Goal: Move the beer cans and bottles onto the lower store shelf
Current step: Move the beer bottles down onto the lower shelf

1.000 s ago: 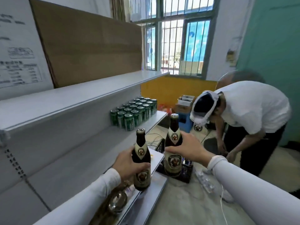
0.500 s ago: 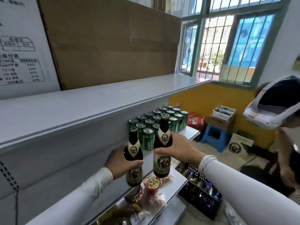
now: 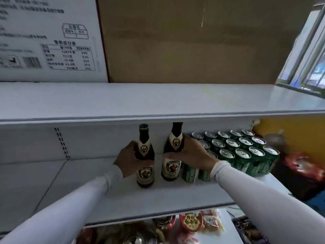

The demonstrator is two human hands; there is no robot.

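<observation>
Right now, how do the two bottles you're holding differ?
The left bottle stands nearer the shelf's front edge; the right bottle sits further back, beside the green cans. The left bottle's cap shows; the right bottle's top is hidden behind the upper shelf. Both are upright, dark, same label, each gripped by one hand.

White upper shelf (image 3: 158, 101), brown cardboard sheet (image 3: 184, 41) behind; window (image 3: 306, 67) at right, seemingly barred, yellow wall (image 3: 290, 132)

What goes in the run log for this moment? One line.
left hand: holds left bottle | right hand: holds right bottle | both on shelf beside cans
</observation>
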